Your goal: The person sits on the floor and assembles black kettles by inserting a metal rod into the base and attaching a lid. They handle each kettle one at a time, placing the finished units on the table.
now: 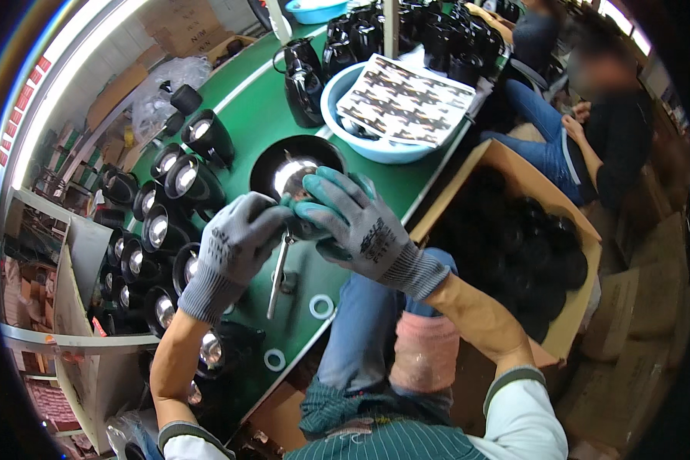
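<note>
Both my hands wear grey knitted gloves with teal palms and meet over the green table. My left hand is closed in a pinch, fingertips against those of the right. My right hand curls its fingers round a small thing they mostly hide. Just beyond, a black round vessel shows its shiny silvery inside. Below my fingers a thin metal rod slants down; whether it touches my hands I cannot tell. A small dark piece is beside it. Two white rings lie near the table edge.
Several black vessels with silvery insides crowd the left. A black jug stands beside a light blue basin topped by a patterned sheet. Right of my legs is a cardboard box of black parts. A person sits beyond it.
</note>
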